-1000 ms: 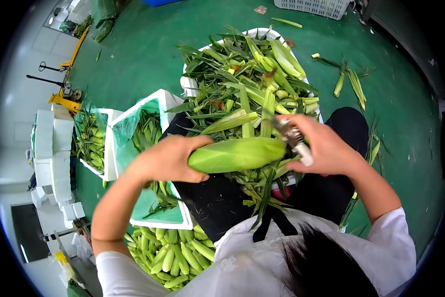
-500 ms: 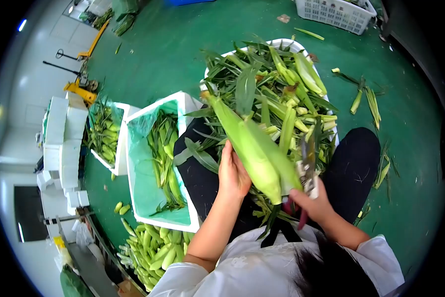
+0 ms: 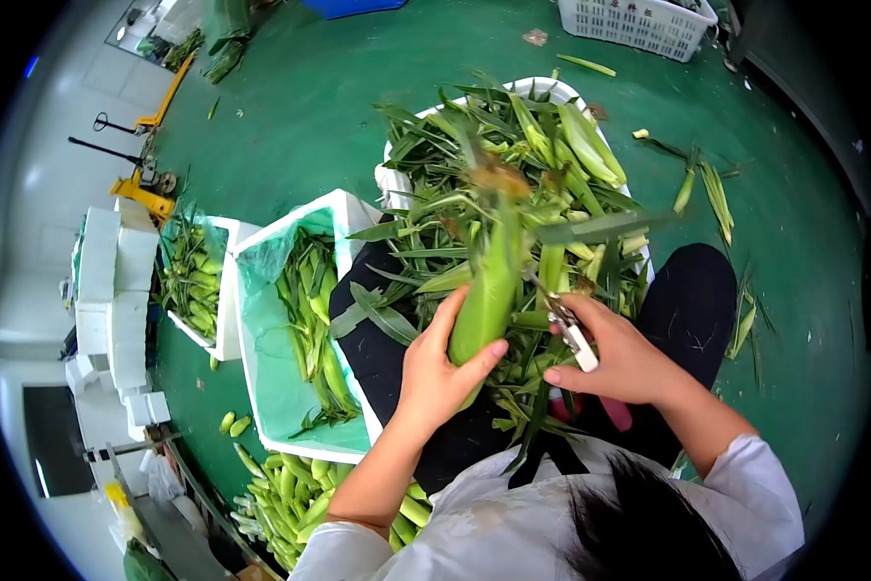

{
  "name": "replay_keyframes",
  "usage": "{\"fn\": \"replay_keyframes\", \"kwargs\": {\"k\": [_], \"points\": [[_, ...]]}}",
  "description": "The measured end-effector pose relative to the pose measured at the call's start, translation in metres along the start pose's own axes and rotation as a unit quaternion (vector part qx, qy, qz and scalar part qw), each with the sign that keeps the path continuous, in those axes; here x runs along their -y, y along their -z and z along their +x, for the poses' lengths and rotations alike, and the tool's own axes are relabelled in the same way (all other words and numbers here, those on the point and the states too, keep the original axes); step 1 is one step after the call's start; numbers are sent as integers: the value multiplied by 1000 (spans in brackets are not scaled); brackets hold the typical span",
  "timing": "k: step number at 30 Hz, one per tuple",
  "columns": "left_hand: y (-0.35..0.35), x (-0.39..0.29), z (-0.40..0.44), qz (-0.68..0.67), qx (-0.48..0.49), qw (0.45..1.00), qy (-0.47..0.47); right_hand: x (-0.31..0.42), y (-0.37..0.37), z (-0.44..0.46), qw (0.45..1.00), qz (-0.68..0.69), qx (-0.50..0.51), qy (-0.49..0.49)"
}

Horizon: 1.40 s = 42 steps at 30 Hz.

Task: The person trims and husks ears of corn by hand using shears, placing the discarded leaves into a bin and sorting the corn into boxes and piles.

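Observation:
My left hand (image 3: pixel 445 373) is wrapped round an ear of corn (image 3: pixel 488 300) in its green husk, which stands nearly upright with its blurred brown silk end pointing away from me. Just to the right, my right hand (image 3: pixel 619 353) grips pruning shears (image 3: pixel 573 334). Their metal blades point up and left toward the ear, and a pink-red part shows below the hand. Whether the blades touch the husk, I cannot tell. Under both hands is a white tub (image 3: pixel 556 89) heaped with cut husks and leaves (image 3: pixel 435 184), between my knees.
To the left, a white foam box (image 3: pixel 261 387) lined with green film holds several leafy ears; another box (image 3: pixel 224 290) of corn stands beyond. A pile of corn ears (image 3: pixel 295 499) lies at lower left. A white crate (image 3: pixel 639 34), yellow pallet jack (image 3: pixel 145 194) and husk scraps (image 3: pixel 716 198) are farther off.
The ear has swung from a leftward tilt to nearly upright, and my left hand now wraps its lower part. The shears have moved from the ear's base up and left beside it.

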<state>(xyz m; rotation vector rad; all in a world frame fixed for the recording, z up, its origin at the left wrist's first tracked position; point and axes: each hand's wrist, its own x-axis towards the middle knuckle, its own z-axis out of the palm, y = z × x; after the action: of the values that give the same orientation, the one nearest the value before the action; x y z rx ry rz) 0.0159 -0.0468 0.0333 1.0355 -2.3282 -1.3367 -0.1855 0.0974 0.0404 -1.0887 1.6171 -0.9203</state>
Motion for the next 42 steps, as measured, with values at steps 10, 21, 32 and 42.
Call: {"fn": "replay_keyframes", "kwargs": {"k": [10,21,32,42], "points": [[36,19,15,-237,291,922,99,-28,12,5,966,216,135,-51],[12,44,27,-346,478,804,72,-9,13,-14,970,114,206,65],[7,15,15,79,34,961,-262,23,-14,-19,859,502,21,-98],[13,33,-12,165,-201,920,-293,59,-48,4,937,341,-2,-79]]}}
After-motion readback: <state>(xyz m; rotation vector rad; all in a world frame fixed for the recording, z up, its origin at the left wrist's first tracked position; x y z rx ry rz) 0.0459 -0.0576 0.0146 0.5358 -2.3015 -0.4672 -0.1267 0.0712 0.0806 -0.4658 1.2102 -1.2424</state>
